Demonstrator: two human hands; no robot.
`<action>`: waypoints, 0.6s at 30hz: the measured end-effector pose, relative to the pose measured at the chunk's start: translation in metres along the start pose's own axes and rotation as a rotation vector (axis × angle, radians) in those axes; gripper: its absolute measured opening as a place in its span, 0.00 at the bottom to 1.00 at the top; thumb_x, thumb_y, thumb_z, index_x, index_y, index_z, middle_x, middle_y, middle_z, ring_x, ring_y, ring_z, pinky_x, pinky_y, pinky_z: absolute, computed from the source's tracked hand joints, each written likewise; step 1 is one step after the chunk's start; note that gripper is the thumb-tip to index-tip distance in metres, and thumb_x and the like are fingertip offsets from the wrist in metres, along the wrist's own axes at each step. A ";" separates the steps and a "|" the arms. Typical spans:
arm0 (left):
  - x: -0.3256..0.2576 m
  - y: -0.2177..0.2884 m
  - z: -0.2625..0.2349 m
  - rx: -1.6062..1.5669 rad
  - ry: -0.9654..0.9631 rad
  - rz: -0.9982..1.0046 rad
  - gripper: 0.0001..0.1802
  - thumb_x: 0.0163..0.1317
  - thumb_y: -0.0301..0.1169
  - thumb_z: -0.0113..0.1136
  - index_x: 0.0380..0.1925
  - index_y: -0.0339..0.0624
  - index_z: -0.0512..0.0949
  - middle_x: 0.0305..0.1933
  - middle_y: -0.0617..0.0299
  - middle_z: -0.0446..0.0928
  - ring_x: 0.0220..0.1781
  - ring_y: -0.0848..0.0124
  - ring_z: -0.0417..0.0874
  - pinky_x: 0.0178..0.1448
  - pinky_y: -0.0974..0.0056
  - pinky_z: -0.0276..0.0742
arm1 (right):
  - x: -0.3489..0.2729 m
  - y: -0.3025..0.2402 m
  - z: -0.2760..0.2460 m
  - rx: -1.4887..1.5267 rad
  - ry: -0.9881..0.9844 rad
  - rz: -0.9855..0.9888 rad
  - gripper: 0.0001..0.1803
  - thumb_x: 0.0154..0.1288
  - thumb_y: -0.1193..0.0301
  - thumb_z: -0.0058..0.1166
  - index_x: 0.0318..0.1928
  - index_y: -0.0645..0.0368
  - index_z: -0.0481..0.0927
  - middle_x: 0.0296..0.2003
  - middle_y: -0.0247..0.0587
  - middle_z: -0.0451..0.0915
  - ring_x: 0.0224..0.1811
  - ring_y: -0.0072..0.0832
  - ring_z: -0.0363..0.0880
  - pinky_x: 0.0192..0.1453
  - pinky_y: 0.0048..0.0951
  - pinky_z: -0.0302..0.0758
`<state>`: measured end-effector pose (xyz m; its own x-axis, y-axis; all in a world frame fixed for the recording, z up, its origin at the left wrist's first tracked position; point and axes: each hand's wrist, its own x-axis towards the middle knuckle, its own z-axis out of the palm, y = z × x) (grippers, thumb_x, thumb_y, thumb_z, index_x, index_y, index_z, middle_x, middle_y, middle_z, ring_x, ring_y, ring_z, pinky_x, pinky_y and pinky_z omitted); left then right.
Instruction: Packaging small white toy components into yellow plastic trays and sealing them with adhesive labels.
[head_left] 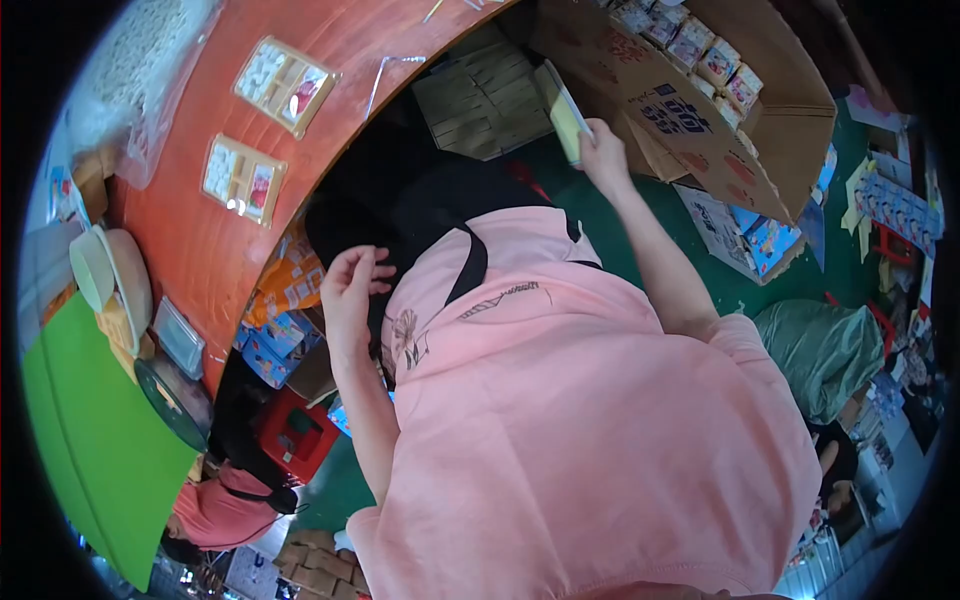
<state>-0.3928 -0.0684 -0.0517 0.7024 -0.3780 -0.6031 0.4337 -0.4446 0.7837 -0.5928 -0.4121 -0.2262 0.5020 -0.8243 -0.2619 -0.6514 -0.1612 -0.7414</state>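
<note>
My right hand [604, 156] grips the lower end of a thin flat box [563, 112], pale yellow-green on its broad side, held tilted over the floor. Left of it stands a block of closely packed cream-coloured flat boxes [480, 95]. My left hand [354, 278] is raised beside my lap, holding nothing, its fingers loosely bent and apart. On the red-brown table [200, 100] lie two small divided trays, the upper tray [287, 86] and the lower tray [243, 181], each with white pieces and a red piece in its compartments.
A large open cardboard carton [690, 120] holding several small wrapped packs [718, 62] stands at the far right. A green sack [820, 355] lies on the right. Bowls and lids [125, 280] line the table's left edge, near a red crate [295, 435]. Another person [230, 510] sits at lower left.
</note>
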 end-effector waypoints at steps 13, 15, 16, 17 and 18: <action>0.009 -0.034 -0.002 -0.102 0.145 -0.236 0.12 0.72 0.33 0.58 0.47 0.36 0.78 0.48 0.53 0.82 0.41 0.70 0.86 0.42 0.70 0.81 | 0.106 -0.030 0.138 1.804 0.049 0.925 0.14 0.78 0.75 0.33 0.58 0.59 0.68 0.59 0.49 0.68 0.61 0.47 0.70 0.64 0.54 0.75; 0.009 -0.037 -0.004 -0.099 0.164 -0.244 0.12 0.72 0.33 0.58 0.47 0.36 0.78 0.48 0.54 0.82 0.41 0.70 0.86 0.42 0.70 0.81 | 0.109 -0.030 0.149 1.918 -0.032 0.895 0.14 0.78 0.75 0.33 0.58 0.60 0.68 0.59 0.49 0.69 0.60 0.46 0.70 0.63 0.53 0.75; 0.007 -0.039 -0.005 -0.090 0.166 -0.256 0.12 0.72 0.33 0.58 0.47 0.36 0.78 0.48 0.54 0.82 0.41 0.70 0.86 0.42 0.70 0.81 | 0.108 -0.029 0.155 1.859 -0.023 0.802 0.15 0.78 0.75 0.33 0.59 0.60 0.67 0.59 0.49 0.68 0.61 0.46 0.70 0.62 0.52 0.76; 0.005 -0.040 -0.005 -0.089 0.181 -0.260 0.12 0.72 0.33 0.58 0.47 0.36 0.78 0.48 0.54 0.82 0.41 0.70 0.86 0.42 0.70 0.81 | 0.106 -0.028 0.162 1.798 -0.016 0.711 0.15 0.78 0.74 0.33 0.60 0.60 0.66 0.60 0.50 0.68 0.61 0.47 0.70 0.61 0.52 0.76; 0.014 -0.037 0.004 -0.087 0.134 -0.266 0.12 0.72 0.32 0.58 0.47 0.36 0.78 0.47 0.54 0.82 0.40 0.71 0.86 0.42 0.70 0.81 | 0.117 0.034 0.166 1.793 0.022 0.689 0.15 0.78 0.74 0.33 0.60 0.60 0.66 0.60 0.50 0.68 0.61 0.47 0.70 0.61 0.52 0.76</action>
<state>-0.4013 -0.0600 -0.0896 0.6233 -0.1448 -0.7685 0.6551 -0.4399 0.6143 -0.4619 -0.4236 -0.3848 0.4358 -0.5000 -0.7483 0.5635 0.8000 -0.2064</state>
